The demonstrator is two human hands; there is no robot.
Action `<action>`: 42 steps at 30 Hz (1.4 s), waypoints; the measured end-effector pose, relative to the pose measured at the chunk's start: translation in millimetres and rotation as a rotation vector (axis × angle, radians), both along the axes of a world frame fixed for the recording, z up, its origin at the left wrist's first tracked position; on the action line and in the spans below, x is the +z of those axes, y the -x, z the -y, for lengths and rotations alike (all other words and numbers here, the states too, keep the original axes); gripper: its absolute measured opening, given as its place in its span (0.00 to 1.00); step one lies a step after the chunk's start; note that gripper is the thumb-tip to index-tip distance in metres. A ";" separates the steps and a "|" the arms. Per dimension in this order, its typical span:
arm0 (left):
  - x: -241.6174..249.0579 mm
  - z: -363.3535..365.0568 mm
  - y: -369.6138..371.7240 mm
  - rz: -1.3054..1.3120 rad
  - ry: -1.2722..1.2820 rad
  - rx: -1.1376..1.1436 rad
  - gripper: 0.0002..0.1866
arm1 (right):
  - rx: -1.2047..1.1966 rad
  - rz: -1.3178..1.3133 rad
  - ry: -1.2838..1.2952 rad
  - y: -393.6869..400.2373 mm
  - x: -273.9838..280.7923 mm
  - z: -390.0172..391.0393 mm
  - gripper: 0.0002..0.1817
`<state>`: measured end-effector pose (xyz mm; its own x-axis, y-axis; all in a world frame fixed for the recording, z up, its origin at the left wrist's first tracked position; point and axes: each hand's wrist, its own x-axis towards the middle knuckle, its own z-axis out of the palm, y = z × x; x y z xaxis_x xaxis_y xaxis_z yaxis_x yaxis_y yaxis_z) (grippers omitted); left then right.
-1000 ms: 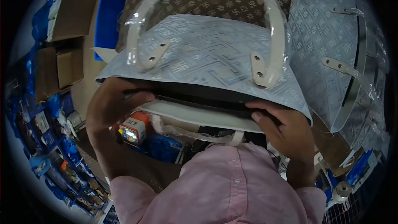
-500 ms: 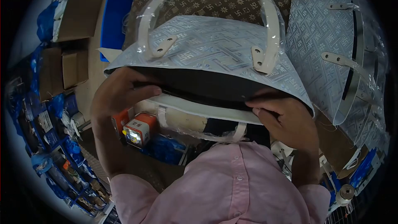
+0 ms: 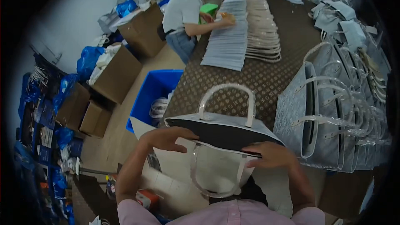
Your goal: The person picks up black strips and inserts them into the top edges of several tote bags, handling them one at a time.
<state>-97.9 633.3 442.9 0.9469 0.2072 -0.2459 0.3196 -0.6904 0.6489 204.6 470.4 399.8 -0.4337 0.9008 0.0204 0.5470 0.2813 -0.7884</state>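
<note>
A pale grey-blue patterned handbag [image 3: 227,119] stands before me at the table's near edge, its dark mouth open toward me. Clear wrap covers both its white handles; the far handle [image 3: 227,86] stands up, while the near one [image 3: 216,193] hangs toward my body. At the left part of the near rim, my left hand [image 3: 168,138] has its fingers stretched out and its thumb apart. My right hand [image 3: 268,155] lies with extended fingers over the right end of that rim, fingertips at the mouth and thumb outside. The bag's inside is too dark to make out.
Finished-looking handbags [image 3: 329,104] stand in a row at right. Stacked pale panels [image 3: 228,33] and wrapped handles [image 3: 262,29] lie on the brown patterned table [image 3: 187,93]. A person [image 3: 183,12] works at its left side, another at the far end. A blue bin [image 3: 141,96] and cardboard boxes are left.
My view has lifted and now takes in the whole table and the other people. My fingers, bent at the bag's near rim before, are now stretched out flatter.
</note>
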 end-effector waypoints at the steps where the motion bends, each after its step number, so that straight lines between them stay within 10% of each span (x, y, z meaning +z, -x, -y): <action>1: 0.2 5.2 0.1 -0.021 -0.159 -0.018 0.22 | 0.037 0.034 -0.171 2.3 -6.3 0.6 0.15; 8: -36.8 35.2 -1.8 0.158 -0.700 0.097 0.10 | -0.073 0.460 -0.168 33.3 -15.3 10.8 0.11; 18: -45.8 13.7 -12.1 -0.206 -0.495 0.009 0.05 | -0.069 0.538 -0.128 39.2 -9.7 7.8 0.09; 24: -46.6 10.7 -30.4 0.043 -0.358 -0.074 0.06 | -0.152 0.646 -0.301 43.9 -18.8 -0.6 0.09; 34: -32.7 -7.4 -40.1 -0.273 -0.940 0.214 0.08 | -0.414 0.760 -0.490 52.6 -27.9 8.1 0.14; 38: -27.9 -35.3 -15.8 0.278 -1.431 0.520 0.21 | -0.483 0.760 -0.402 86.9 -16.4 -9.9 0.08; 42: -30.8 -14.6 25.1 0.547 -0.614 1.091 0.18 | -0.536 0.360 -0.485 84.1 15.4 -3.5 0.16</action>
<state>-123.0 647.9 412.2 0.1792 0.8439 0.5057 0.6864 -0.4755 0.5503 120.5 473.9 415.1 0.0007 0.9148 0.4040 0.9018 0.1741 -0.3957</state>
